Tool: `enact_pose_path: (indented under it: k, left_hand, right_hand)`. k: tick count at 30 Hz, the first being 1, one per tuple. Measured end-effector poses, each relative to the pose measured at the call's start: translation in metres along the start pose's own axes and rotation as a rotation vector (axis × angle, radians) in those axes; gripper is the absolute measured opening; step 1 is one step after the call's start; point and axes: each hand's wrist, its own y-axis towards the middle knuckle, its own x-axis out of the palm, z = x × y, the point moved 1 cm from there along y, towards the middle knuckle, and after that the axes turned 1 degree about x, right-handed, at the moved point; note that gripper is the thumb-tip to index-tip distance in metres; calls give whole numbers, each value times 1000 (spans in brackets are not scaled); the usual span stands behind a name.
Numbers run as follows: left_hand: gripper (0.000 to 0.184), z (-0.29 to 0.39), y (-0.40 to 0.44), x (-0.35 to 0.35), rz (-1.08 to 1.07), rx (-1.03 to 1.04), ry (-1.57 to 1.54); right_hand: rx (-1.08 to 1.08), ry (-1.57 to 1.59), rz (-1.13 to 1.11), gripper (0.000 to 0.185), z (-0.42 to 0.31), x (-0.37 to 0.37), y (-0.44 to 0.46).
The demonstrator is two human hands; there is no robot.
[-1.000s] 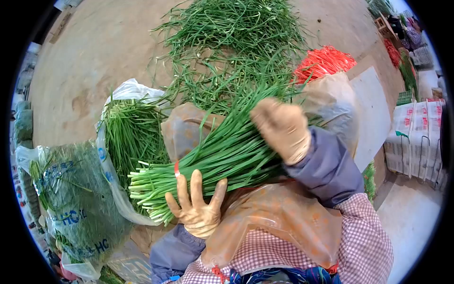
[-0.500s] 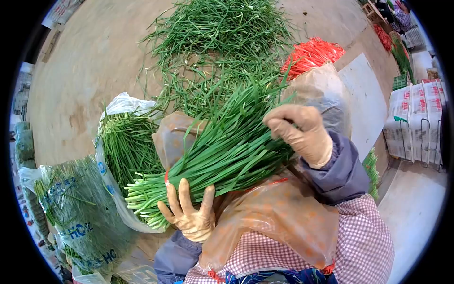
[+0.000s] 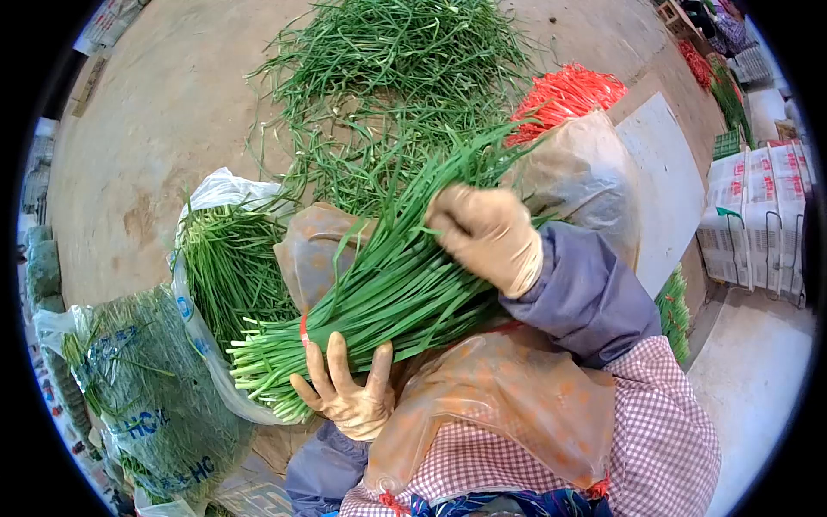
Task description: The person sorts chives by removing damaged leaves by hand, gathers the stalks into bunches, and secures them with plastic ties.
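A thick bunch of garlic chives (image 3: 405, 293) lies slantwise across my lap, pale cut stems at lower left and green leaves at upper right. A red band (image 3: 303, 331) circles it near the stems. My left hand (image 3: 349, 392), in a cream glove, rests against the underside of the bunch near the band, fingers spread. Over the leafy part is my right hand (image 3: 491, 233), gloved too and slightly blurred, with fingers curled closed among the upper leaves. What its fingertips pinch, if anything, is hidden. A brownish plastic apron (image 3: 491, 396) covers my lap.
Loose chives (image 3: 405, 52) are heaped on the floor ahead. Red strips (image 3: 568, 95) are piled beside a covered bundle (image 3: 586, 164) and a white board (image 3: 659, 172). Bagged chives (image 3: 233, 258) and a tied plastic bag (image 3: 155, 379) stand left. White crates (image 3: 754, 224) are stacked right.
My right hand has moved left and slightly down over the leaves, its fingers more curled. My left hand and the banded stems have barely moved.
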Motion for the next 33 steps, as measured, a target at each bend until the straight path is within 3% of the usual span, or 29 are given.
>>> enact_pose_path:
  k: [2,3,5,8,9,13,15,18,21,23,24,27,30,31,33]
  left_hand:
    - [54,-1,1,2,33,3,-4]
    - [54,-1,2,3,49,3,-4]
    - [52,1,7,1,55,-31,-77]
    - [53,3,10,0,75,-40,-85]
    - [53,4,10,0,62,-22,-72]
    - [55,1,8,-2,25,49,-22]
    - [54,0,8,-4,23,76,5]
    - [49,0,-4,6,114,38,-10]
    - [44,0,-13,10,168,-2,-42]
    - [44,-1,-16,7,130,5,-51]
    - [44,0,-17,7,145,7,-49]
    - [43,0,-16,10,181,19,-42]
    - [41,0,-16,15,207,17,-37]
    - [40,0,-16,16,212,17,-32]
    - [39,-1,-16,17,220,15,-22]
  right_hand:
    - [44,79,177,8,8,-21,6]
    - [290,222,192,9,-6,-40,8]
    - [478,451,73,12,-7,-70,2]
    - [371,530,-335,14,-13,-86,-28]
    - [-4,288,-345,18,-8,-79,-33]
    - [-206,-132,-420,27,-12,-56,-60]
    - [-277,-317,-313,14,-10,-36,-68]
    - [-318,-329,-257,6,-11,-38,-72]
    - [-207,-496,-91,4,11,-61,-62]
    - [-270,-456,364,9,29,-87,-52]
    - [44,-272,327,17,25,-106,-48]
    - [287,325,299,20,0,-145,-22]
    - [413,498,-109,24,-13,-131,-10]
    - [160,253,-128,26,-3,-115,-5]
    - [212,12,-182,26,-4,-101,-3]
